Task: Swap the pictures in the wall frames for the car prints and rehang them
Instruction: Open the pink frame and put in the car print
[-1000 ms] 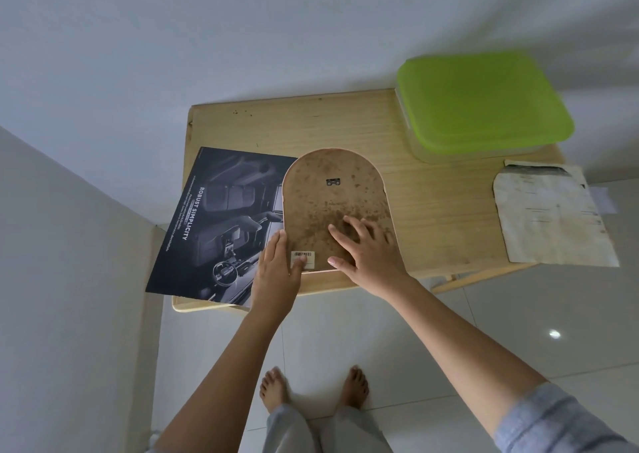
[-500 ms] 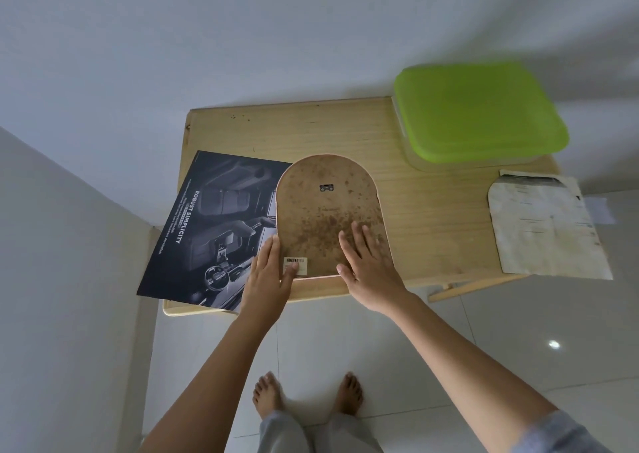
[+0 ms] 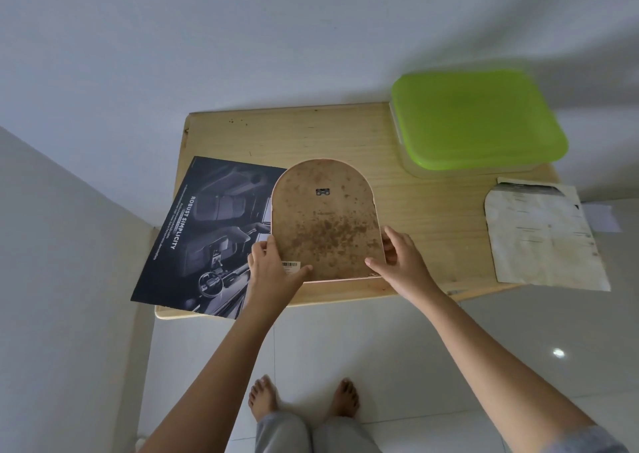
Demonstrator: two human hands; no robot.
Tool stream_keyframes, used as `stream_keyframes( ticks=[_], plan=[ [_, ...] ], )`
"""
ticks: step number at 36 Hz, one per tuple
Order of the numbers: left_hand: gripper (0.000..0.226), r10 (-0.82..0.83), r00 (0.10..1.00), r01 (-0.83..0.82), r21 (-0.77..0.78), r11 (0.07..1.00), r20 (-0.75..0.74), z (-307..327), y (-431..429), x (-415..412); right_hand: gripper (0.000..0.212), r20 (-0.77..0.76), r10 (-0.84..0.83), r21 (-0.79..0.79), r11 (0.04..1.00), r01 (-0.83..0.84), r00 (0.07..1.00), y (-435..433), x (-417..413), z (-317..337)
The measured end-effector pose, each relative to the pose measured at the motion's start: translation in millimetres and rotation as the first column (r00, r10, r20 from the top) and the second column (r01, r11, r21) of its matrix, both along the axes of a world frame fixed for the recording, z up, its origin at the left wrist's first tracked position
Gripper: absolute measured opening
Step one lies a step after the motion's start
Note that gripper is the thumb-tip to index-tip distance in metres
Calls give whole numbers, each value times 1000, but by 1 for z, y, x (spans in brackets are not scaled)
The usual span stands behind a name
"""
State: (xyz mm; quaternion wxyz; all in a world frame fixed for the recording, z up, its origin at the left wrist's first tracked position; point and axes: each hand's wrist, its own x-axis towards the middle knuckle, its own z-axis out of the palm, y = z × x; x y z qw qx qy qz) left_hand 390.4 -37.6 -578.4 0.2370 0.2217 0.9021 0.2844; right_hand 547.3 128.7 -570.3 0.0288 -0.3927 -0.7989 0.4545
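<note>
An arched picture frame (image 3: 325, 217) lies face down on the wooden table (image 3: 425, 224), its brown stained backing and small metal hanger facing up. My left hand (image 3: 273, 269) grips its lower left corner, thumb over the barcode sticker. My right hand (image 3: 401, 259) holds its lower right edge, fingers curled around the side. A dark car print (image 3: 204, 238) reading "ROBUST SIMPLICITY" lies to the left, partly under the frame and overhanging the table's front edge.
A clear box with a green lid (image 3: 477, 120) stands at the back right of the table. A worn, stained paper (image 3: 543, 238) hangs over the right front corner. White walls close in behind and on the left. My bare feet stand on the tiled floor (image 3: 380, 342).
Both hands have moved from lying flat on the backing to gripping the frame's lower corners. My right hand shifted right to the side edge.
</note>
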Motion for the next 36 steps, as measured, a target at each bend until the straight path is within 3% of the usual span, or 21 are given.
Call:
stream_keyframes(
  ticks=[5, 11, 17, 23, 28, 36],
  plan=[
    [92, 26, 1000, -26, 3, 1000, -14, -1, 7, 5, 74, -18, -21, -76, 997, 20, 1000, 14, 1, -2],
    [95, 61, 998, -61, 8, 998, -2, -4, 9, 4, 67, -26, -32, -21, 999, 31, 999, 21, -5, -6],
    [97, 91, 996, -91, -17, 996, 7, -1, 16, 3, 65, -28, -61, -77, 995, 59, 998, 24, -11, -8],
    [94, 94, 995, -94, -13, 995, 24, 1, 16, 2, 77, 75, -41, -21, 999, 43, 996, 15, -16, -5],
    [85, 118, 992, -122, 67, 990, 53, -3, 11, 2, 77, 115, -54, 12, 999, 53, 992, 13, -19, -5],
    [85, 102, 992, -106, 56, 993, 79, -3, 8, -2, 81, 187, -43, 4, 999, 42, 981, 13, -23, 2]
  ],
)
